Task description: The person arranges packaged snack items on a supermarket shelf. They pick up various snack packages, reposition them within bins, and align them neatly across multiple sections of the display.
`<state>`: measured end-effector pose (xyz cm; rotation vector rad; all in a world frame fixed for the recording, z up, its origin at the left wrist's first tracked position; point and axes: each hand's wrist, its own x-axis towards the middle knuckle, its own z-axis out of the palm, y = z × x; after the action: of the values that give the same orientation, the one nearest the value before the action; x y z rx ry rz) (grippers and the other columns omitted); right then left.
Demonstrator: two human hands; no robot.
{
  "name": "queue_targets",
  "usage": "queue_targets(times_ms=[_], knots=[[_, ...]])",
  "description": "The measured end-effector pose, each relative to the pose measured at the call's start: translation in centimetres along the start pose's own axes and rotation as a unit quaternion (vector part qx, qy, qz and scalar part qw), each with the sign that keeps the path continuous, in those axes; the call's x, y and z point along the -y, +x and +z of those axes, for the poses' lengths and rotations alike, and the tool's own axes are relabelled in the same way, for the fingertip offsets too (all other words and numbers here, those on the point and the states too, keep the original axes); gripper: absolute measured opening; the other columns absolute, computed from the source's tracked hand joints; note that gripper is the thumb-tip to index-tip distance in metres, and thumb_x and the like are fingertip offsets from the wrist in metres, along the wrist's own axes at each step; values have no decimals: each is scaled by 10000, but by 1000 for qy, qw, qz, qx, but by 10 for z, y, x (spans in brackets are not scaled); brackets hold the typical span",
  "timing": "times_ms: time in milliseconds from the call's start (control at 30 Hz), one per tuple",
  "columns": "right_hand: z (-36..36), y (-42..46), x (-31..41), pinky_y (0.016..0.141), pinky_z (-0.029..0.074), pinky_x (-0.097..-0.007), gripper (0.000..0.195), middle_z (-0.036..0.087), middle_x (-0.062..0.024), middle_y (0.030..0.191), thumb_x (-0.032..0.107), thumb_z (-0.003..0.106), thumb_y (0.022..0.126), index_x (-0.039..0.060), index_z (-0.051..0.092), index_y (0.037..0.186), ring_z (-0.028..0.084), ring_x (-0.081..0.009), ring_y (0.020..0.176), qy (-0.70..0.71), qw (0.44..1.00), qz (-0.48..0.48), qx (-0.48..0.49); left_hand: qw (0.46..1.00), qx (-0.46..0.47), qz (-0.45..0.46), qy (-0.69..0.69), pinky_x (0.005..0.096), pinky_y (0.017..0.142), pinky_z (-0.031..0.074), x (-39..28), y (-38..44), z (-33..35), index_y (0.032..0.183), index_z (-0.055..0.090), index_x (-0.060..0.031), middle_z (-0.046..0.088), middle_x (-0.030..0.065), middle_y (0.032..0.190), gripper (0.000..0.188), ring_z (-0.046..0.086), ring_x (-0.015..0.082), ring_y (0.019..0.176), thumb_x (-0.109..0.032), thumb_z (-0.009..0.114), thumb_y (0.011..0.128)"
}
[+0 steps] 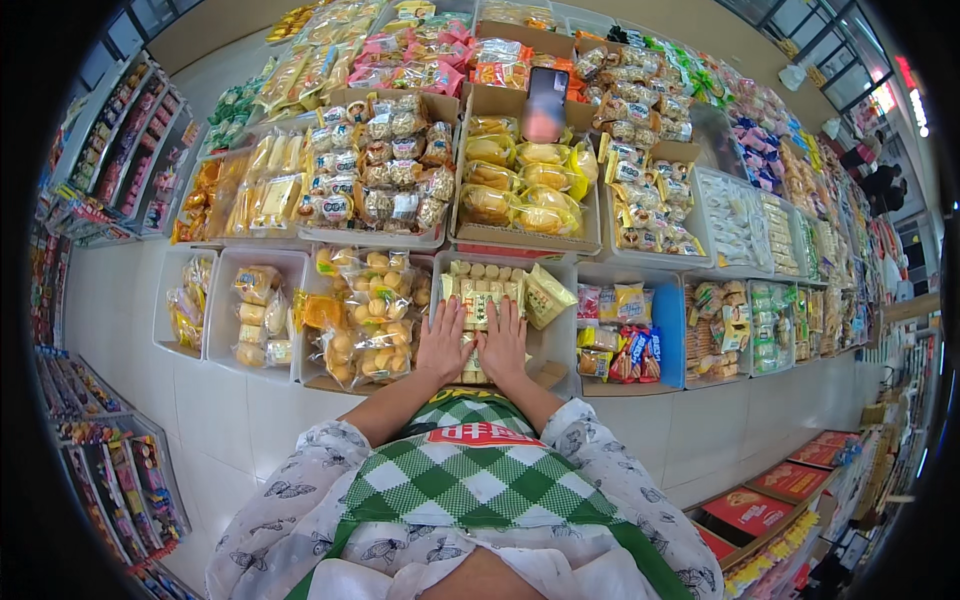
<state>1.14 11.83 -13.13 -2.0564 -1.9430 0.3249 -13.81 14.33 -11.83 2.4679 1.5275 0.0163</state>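
My left hand and my right hand lie flat, side by side, palms down on pale yellow snack packets in a clear plastic bin. The fingers are slightly spread and point away from me; neither hand grips a packet. The packets stand in rows, partly hidden under my hands. Beside my right fingertips, a larger yellow packet leans at a tilt in the same bin. A cardboard flap shows at its near right corner.
Bins of wrapped pastries stand to the left; a blue-sided bin of snack packs stands to the right. Behind is a cardboard box of yellow-wrapped bread, with a smartphone above it. Shelves line the left; people are far right.
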Motion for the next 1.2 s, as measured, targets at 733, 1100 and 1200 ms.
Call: queue_targets(times_ms=[733,1100,1200], knots=[[10,-1,4,1094,266,-514,596,315,-157,1505,303,617,861,124,439,1401,272,-332,1396,3,999,26,-35,990,75,40,-111,660,1050,230,19,5,-4,1480,247,-66,91,180,1575,777,118,379,1444,-406,585,868],[-14,-84,21,1114,241,-486,501,346,-183,1476,188,607,854,49,481,1318,278,-364,1385,14,992,92,-82,884,-217,263,-320,451,1010,392,84,49,-177,1093,639,-69,622,92,1196,270,545,320,1156,-76,615,825],[-17,-84,24,1107,251,-489,486,346,-183,1476,172,608,849,48,489,1303,290,-367,1378,13,992,102,-74,903,-311,183,-231,456,1014,388,118,102,-215,1188,585,-58,595,136,1236,362,526,340,1182,-104,623,831]])
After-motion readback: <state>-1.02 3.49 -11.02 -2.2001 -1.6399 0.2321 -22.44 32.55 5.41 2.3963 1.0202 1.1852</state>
